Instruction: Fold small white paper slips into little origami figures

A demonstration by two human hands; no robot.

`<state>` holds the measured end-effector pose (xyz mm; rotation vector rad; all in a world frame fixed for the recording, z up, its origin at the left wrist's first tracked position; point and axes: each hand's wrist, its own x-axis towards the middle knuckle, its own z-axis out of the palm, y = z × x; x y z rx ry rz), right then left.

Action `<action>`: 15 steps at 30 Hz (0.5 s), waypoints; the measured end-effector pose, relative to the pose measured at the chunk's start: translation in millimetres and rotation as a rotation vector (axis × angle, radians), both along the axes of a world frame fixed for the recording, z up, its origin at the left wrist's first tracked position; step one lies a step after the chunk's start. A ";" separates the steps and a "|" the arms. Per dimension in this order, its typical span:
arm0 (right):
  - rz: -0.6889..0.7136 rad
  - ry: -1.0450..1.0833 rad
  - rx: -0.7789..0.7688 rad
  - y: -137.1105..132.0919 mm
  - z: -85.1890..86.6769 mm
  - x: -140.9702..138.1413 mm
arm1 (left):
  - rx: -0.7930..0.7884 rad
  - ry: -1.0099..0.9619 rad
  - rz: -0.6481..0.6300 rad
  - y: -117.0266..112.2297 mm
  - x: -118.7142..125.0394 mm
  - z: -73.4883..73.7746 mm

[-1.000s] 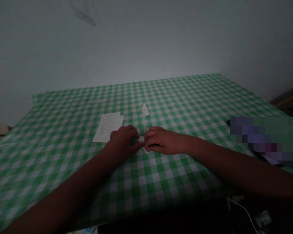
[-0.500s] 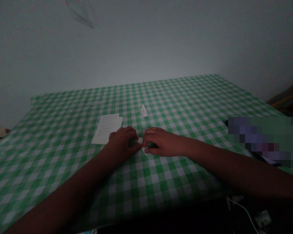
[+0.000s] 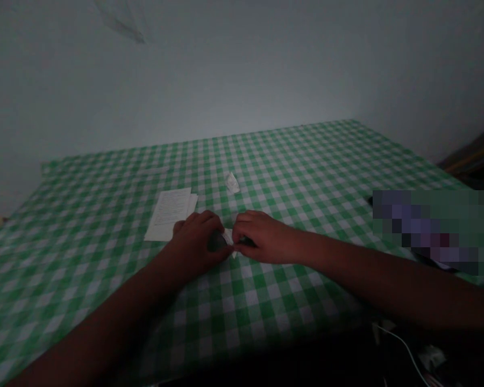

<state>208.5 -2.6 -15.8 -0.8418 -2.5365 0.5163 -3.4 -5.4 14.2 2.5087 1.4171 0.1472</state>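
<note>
Near the middle of the green-and-white gingham surface (image 3: 266,161), about midway between its near and far edges, the left hand (image 3: 196,242) and the right hand (image 3: 264,239) meet with their fingers almost touching. Between them is a small piece of folded white paper (image 3: 228,236), mostly hidden, with only a pale corner and a thin sliver showing. Both hands are closed in a pinch on it, the left curled over from the left side and the right coming in from the right. Its exact shape cannot be made out. A dark patch lies in the cup of the left hand, but the dim light leaves it unclear whether this is shadow or an object.

Just beyond the left hand lies a small stack of printed white sheets (image 3: 167,214), its right side close to the knuckles. Farther toward the far edge, well apart from the stack, is a small creased scrap of white paper (image 3: 233,183). Near the right edge of the surface, a pixelated patch (image 3: 429,231) covers a dark, flat object that cannot be identified. Below the near edge, a white cable (image 3: 403,349) runs through the shadow. A pale wall (image 3: 242,70) rises behind the far edge, with a faint mark (image 3: 121,24) high on it.
</note>
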 end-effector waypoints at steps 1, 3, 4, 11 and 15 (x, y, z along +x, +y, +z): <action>-0.004 0.001 0.002 -0.1 -0.1 -0.2 | 0.010 -0.001 0.012 -1.0 1.1 -0.6; 0.001 0.003 -0.001 -0.2 0.1 -0.5 | 0.018 -0.007 0.036 -2.8 2.9 -1.8; 0.004 0.008 -0.002 -0.3 0.4 -0.5 | 0.017 -0.012 0.044 -3.3 3.6 -2.4; -0.047 0.013 -0.001 -3.6 1.1 -1.0 | 0.018 -0.045 0.094 -5.2 5.1 -7.8; -0.106 -0.035 0.020 -7.7 0.6 -3.8 | 0.032 -0.048 0.096 -5.9 5.7 -10.2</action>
